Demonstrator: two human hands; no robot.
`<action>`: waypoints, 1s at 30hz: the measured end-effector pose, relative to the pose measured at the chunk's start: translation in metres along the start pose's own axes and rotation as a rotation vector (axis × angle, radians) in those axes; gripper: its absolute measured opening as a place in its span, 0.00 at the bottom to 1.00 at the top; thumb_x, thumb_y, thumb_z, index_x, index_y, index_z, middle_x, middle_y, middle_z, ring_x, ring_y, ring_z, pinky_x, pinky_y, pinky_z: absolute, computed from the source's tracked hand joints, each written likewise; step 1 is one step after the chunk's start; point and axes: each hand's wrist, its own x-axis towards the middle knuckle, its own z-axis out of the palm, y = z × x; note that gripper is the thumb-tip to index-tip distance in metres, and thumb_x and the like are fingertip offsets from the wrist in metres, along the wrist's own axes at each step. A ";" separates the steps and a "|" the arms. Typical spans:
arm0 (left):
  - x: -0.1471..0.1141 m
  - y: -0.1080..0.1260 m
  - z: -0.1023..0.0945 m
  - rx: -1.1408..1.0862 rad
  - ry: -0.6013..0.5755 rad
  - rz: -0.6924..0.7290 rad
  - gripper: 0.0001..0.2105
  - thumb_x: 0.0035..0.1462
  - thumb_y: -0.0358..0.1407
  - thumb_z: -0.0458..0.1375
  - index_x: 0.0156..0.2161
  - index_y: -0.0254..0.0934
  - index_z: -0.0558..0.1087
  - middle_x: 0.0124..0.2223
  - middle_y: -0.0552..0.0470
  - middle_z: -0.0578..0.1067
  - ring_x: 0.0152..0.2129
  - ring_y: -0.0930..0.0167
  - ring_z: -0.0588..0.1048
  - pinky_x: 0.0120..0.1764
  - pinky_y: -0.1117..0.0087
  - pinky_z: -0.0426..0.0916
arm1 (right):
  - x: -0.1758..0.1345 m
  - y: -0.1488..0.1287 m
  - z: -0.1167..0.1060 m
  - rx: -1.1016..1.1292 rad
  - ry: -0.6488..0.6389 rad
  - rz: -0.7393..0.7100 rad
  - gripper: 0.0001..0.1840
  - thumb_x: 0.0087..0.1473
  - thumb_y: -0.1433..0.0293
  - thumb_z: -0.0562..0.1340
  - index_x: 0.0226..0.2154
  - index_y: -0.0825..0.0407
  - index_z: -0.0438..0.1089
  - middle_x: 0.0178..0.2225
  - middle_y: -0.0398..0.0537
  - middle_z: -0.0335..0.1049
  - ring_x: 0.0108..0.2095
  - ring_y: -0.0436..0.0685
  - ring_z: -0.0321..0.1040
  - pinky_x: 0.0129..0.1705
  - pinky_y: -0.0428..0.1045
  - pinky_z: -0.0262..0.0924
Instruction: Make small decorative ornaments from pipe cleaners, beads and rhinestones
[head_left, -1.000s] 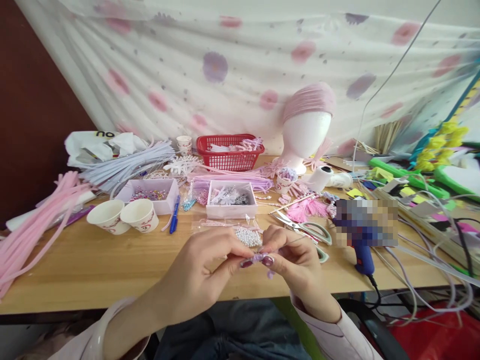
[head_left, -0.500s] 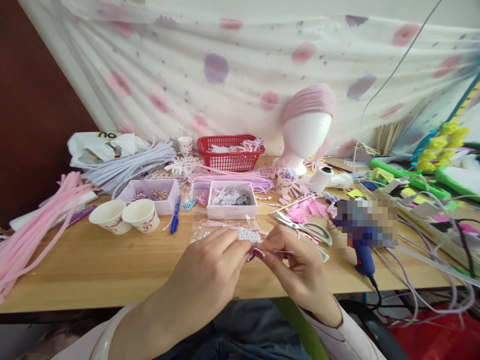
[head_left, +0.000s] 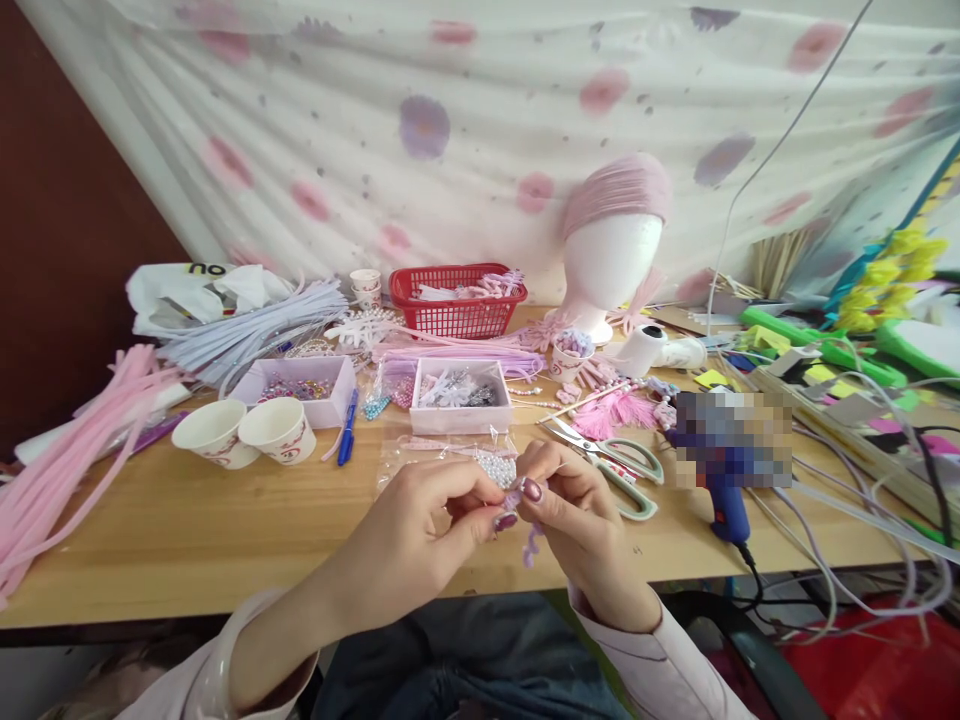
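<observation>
A light-purple coiled strip, which looks like a pipe cleaner [head_left: 531, 548], is pinched between both hands above the front of the table. My left hand [head_left: 420, 535] holds it with thumb and forefinger closed. The thumb and fingers of my right hand [head_left: 589, 525] are closed on the same strip, and its curly end hangs below them. Just behind the fingers lies a clear bag with white pearl beads [head_left: 496, 471]. Open-bladed scissors [head_left: 637, 458] with pale green handles lie beyond my right hand. My fingers hide part of the strip.
Two paper cups [head_left: 277, 432], a blue pen [head_left: 347, 428] and white boxes of beads and small parts [head_left: 461, 418] stand behind. Further back are a red basket [head_left: 457, 318] and a foam head [head_left: 611, 262]. A blue-handled tool [head_left: 727, 515] with cables lies right.
My hands have turned and drawn slightly apart at the fingertips. The purple coiled end now hangs in view beneath my right fingers. The view has shifted slightly.
</observation>
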 end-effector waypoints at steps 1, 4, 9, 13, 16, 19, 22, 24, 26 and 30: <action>0.001 -0.001 -0.001 -0.056 -0.023 -0.073 0.06 0.60 0.32 0.57 0.31 0.37 0.73 0.27 0.55 0.74 0.26 0.73 0.72 0.29 0.74 0.64 | 0.001 0.001 -0.001 0.005 0.007 -0.005 0.10 0.52 0.63 0.71 0.26 0.49 0.73 0.24 0.40 0.60 0.22 0.49 0.55 0.18 0.44 0.49; 0.004 -0.005 -0.005 -0.140 -0.092 -0.188 0.06 0.60 0.36 0.57 0.35 0.37 0.74 0.27 0.55 0.74 0.24 0.73 0.71 0.27 0.74 0.64 | 0.004 0.003 -0.005 -0.005 0.049 -0.017 0.10 0.52 0.63 0.71 0.26 0.49 0.74 0.24 0.39 0.61 0.21 0.48 0.54 0.18 0.44 0.47; 0.007 -0.006 -0.009 -0.276 -0.137 -0.239 0.07 0.58 0.37 0.58 0.32 0.36 0.72 0.23 0.58 0.69 0.20 0.75 0.68 0.25 0.75 0.63 | 0.006 0.002 -0.010 -0.043 0.093 -0.020 0.12 0.52 0.60 0.71 0.27 0.50 0.73 0.23 0.39 0.61 0.20 0.47 0.50 0.18 0.45 0.43; 0.010 -0.009 -0.008 -0.411 -0.164 -0.273 0.10 0.56 0.41 0.60 0.31 0.36 0.70 0.20 0.59 0.68 0.17 0.76 0.67 0.22 0.75 0.61 | 0.006 0.001 -0.012 -0.093 0.096 -0.039 0.15 0.55 0.56 0.68 0.28 0.51 0.75 0.23 0.42 0.63 0.21 0.48 0.53 0.20 0.46 0.47; 0.011 -0.013 -0.007 -0.453 -0.159 -0.262 0.10 0.56 0.41 0.61 0.31 0.36 0.70 0.20 0.58 0.69 0.17 0.77 0.67 0.21 0.76 0.61 | 0.005 0.000 -0.013 -0.160 0.062 -0.091 0.12 0.56 0.59 0.68 0.28 0.50 0.77 0.25 0.44 0.67 0.22 0.49 0.57 0.22 0.46 0.52; 0.010 -0.012 -0.006 -0.464 -0.149 -0.250 0.09 0.57 0.40 0.60 0.32 0.36 0.70 0.21 0.58 0.68 0.17 0.77 0.66 0.21 0.76 0.60 | 0.004 -0.003 -0.012 -0.206 0.042 -0.153 0.07 0.56 0.64 0.68 0.29 0.48 0.78 0.26 0.45 0.71 0.24 0.50 0.60 0.24 0.46 0.57; 0.008 -0.008 -0.007 -0.428 -0.136 -0.222 0.08 0.57 0.38 0.59 0.32 0.36 0.69 0.21 0.60 0.67 0.17 0.77 0.66 0.21 0.77 0.60 | 0.004 -0.008 -0.010 -0.252 0.038 -0.168 0.06 0.55 0.66 0.69 0.28 0.48 0.78 0.26 0.45 0.73 0.25 0.51 0.62 0.24 0.46 0.58; 0.007 -0.005 -0.008 -0.380 -0.122 -0.193 0.06 0.57 0.36 0.58 0.31 0.36 0.69 0.22 0.60 0.66 0.18 0.77 0.66 0.22 0.77 0.61 | 0.005 -0.011 -0.008 -0.265 0.024 -0.159 0.05 0.53 0.66 0.70 0.27 0.47 0.79 0.25 0.44 0.73 0.24 0.51 0.63 0.22 0.45 0.57; 0.007 -0.004 -0.009 -0.323 -0.107 -0.179 0.06 0.57 0.35 0.57 0.31 0.36 0.69 0.23 0.59 0.66 0.19 0.77 0.67 0.23 0.76 0.62 | 0.006 -0.014 -0.006 -0.278 0.003 -0.151 0.04 0.52 0.67 0.71 0.27 0.47 0.79 0.23 0.44 0.73 0.23 0.50 0.63 0.22 0.45 0.56; 0.006 -0.007 -0.009 -0.253 -0.083 -0.157 0.06 0.58 0.35 0.56 0.30 0.36 0.70 0.24 0.59 0.67 0.20 0.77 0.68 0.23 0.77 0.62 | 0.006 -0.017 -0.001 -0.311 -0.012 -0.153 0.05 0.52 0.70 0.70 0.25 0.49 0.79 0.22 0.44 0.72 0.23 0.50 0.64 0.23 0.45 0.57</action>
